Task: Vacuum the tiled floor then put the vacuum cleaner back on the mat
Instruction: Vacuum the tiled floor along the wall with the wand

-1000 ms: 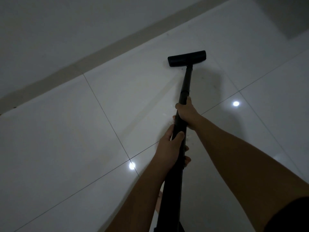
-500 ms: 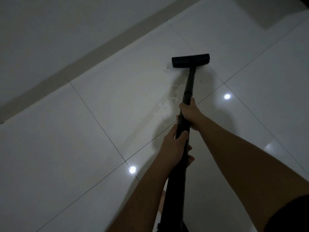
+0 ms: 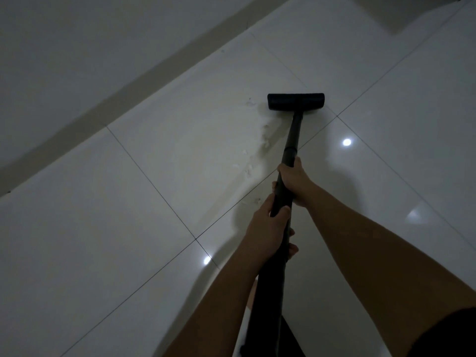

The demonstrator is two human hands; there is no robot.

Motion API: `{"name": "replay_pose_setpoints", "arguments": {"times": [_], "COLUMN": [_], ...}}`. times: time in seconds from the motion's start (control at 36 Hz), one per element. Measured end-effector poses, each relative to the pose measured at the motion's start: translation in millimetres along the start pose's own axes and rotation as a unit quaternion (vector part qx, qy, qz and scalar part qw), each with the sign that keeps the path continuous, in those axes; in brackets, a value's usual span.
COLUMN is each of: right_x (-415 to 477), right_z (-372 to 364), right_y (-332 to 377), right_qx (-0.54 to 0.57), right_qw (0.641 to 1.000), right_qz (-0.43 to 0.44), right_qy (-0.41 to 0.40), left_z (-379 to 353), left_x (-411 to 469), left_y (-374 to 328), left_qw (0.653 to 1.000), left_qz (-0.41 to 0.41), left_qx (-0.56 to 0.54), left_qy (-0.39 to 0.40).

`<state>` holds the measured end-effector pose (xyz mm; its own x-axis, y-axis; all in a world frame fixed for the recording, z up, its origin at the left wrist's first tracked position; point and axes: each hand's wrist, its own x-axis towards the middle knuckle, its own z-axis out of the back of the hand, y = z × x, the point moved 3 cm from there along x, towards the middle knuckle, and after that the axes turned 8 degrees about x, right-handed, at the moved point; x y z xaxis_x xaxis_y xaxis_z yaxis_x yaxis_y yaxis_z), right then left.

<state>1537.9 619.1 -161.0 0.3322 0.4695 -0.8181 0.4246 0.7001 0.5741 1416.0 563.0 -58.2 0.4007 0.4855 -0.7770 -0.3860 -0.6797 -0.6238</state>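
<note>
The black vacuum wand (image 3: 292, 135) runs from the bottom of the view up to a wide black floor head (image 3: 295, 101) resting flat on the glossy white tiled floor (image 3: 154, 202). My right hand (image 3: 293, 180) grips the wand higher up. Just below it, my left hand (image 3: 269, 233) wraps the same tube. Small pale scraps of debris (image 3: 257, 155) lie scattered left of the wand, trailing from the head toward my hands. The vacuum's body and the mat are out of view.
A white wall with a beige skirting strip (image 3: 154, 70) runs diagonally across the upper left. Ceiling lights reflect as bright spots (image 3: 346, 142) on the tiles. A darker grey patch (image 3: 401, 14) lies at the top right.
The floor head has slid to the right along the tile, away from the wall. More pale debris now shows left of the wand. Both hands keep their grip.
</note>
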Motion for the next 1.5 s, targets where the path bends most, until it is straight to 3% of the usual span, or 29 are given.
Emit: {"name": "replay_pose_setpoints", "arguments": {"times": [0.36, 0.86, 1.5], "right_x": [-25.2, -6.3, 23.1], "right_z": [-28.5, -87.7, -0.9], "right_y": [-17.8, 9.1, 26.6], "right_qx": [-0.001, -0.061, -0.055], "right_qw": [1.0, 0.996, 0.998], "right_qz": [-0.006, -0.012, -0.018], "right_qy": [0.021, 0.059, -0.013], "left_z": [22.9, 65.2, -0.4], "left_x": [-29.7, -7.8, 31.7], "left_y": [16.8, 1.7, -14.0], "left_qw": [1.0, 0.998, 0.999], "left_qz": [0.003, 0.013, 0.005], "left_qx": [-0.006, -0.043, -0.044], "left_qy": [-0.017, -0.045, 0.005]}}
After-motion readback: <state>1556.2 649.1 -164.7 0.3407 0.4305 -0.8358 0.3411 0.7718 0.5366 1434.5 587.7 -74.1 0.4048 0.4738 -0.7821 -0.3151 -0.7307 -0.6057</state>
